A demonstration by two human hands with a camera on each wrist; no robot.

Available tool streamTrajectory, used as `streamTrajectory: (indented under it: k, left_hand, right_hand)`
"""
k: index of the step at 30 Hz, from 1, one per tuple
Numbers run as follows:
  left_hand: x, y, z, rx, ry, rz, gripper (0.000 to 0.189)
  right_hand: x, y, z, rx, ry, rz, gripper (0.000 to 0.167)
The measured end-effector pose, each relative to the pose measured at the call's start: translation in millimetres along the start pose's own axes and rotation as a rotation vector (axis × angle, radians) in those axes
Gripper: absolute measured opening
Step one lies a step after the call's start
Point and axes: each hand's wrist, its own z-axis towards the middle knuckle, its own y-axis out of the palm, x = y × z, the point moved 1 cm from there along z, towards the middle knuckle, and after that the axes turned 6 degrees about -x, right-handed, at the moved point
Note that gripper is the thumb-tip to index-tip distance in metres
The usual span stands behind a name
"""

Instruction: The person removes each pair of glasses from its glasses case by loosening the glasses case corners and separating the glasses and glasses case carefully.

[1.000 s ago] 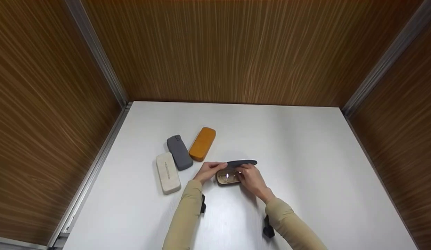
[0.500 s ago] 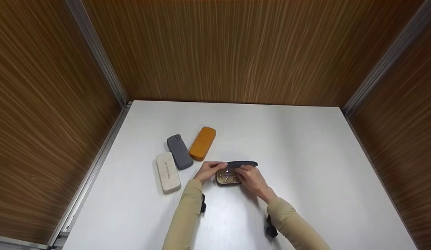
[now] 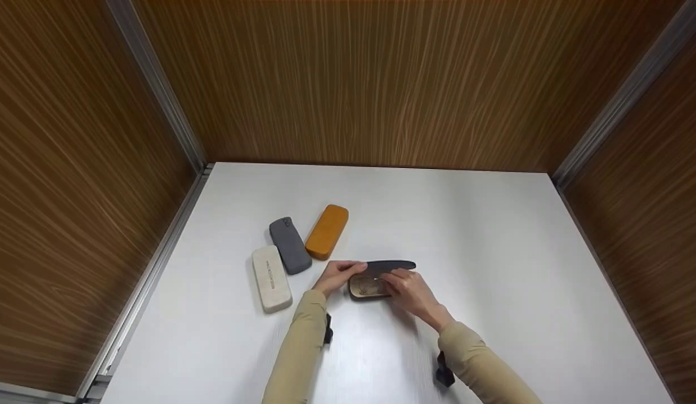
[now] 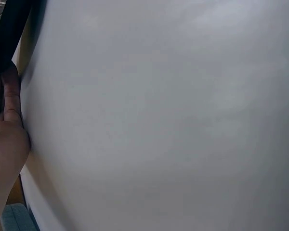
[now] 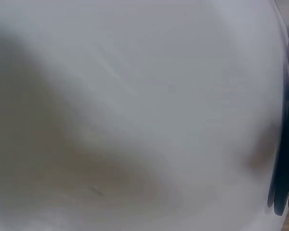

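Note:
A dark eyeglass case with a beige lining lies opened near the middle of the white table, its lid standing up at the far side. A pair of thin-framed glasses shows faintly in its tray, the right part hidden by fingers. My left hand pinches the left end of the lid between thumb and fingers. In the left wrist view, that hand sits at the dark lid's edge. With bent fingers, my right hand reaches into the case's right side and pinches the glasses. The lid crosses the right wrist view's right edge.
Left of the hands lie three closed cases: a cream one with lettering, a grey one and an orange one. Wood-grain panels stand behind the table and at both sides.
My right hand and forearm have shifted slightly right. The glasses have moved in the tray, and their bright lens reflection has faded. The left hand stays put on the lid.

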Motion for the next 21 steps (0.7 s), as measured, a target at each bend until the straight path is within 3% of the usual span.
streamTrajectory:
  k: [10,21]
  left_hand:
    - [-2.1,-0.2,0.3,0.01,0.005,0.025,0.046]
    - [-0.6,-0.9,-0.1,-0.012,0.034,0.008,0.044]
  right_hand:
    - [7,-9,-5.2,0.068,-0.026,0.062,0.023]
    - [17,-45,-6.6,-0.11,0.103,0.411,0.027]
